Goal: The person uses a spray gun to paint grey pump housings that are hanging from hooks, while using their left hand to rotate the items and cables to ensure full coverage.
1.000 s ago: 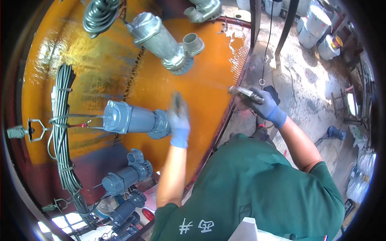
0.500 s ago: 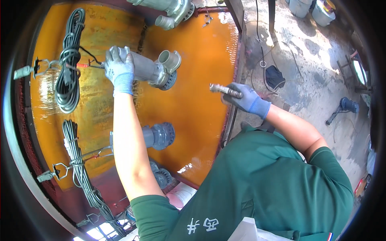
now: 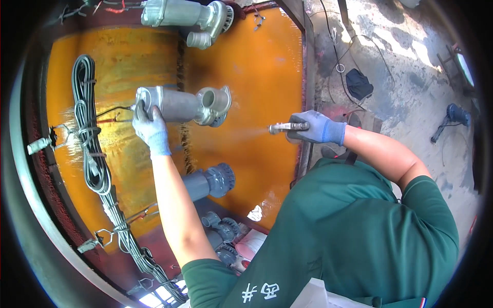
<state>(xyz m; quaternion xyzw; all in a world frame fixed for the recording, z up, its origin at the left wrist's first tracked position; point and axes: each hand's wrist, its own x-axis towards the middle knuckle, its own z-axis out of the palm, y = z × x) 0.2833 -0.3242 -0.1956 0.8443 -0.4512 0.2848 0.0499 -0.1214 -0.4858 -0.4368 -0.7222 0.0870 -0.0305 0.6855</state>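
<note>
A grey submersible pump (image 3: pixel 179 106) hangs on its side at the centre left, its round outlet facing up toward me. My left hand (image 3: pixel 151 129), in a grey-blue glove, grips the pump's cable end from below, thumb and fingers closed on the housing. To the right, my gloved right hand (image 3: pixel 319 127) is wrapped round a metal spray gun (image 3: pixel 287 127). The gun's nozzle points left, and a faint mist spreads from it below the pump's outlet. Its trigger is hidden by my fingers. A bundled black cable (image 3: pixel 88 123) hangs just left of the pump.
Another grey pump (image 3: pixel 179 14) hangs farther off; a darker, bluish pump (image 3: pixel 218 179) is nearer me. Behind them stands an orange-coated panel (image 3: pixel 246 77). Metal hooks with clips (image 3: pixel 42 145) line the left side. On the concrete floor (image 3: pixel 405 113) lie hoses and a dark cloth (image 3: pixel 358 83).
The pump has turned, so its outlet faces me more. My left hand has shifted from over its end to underneath. Mist now shows at the gun, and the whole view has shifted.
</note>
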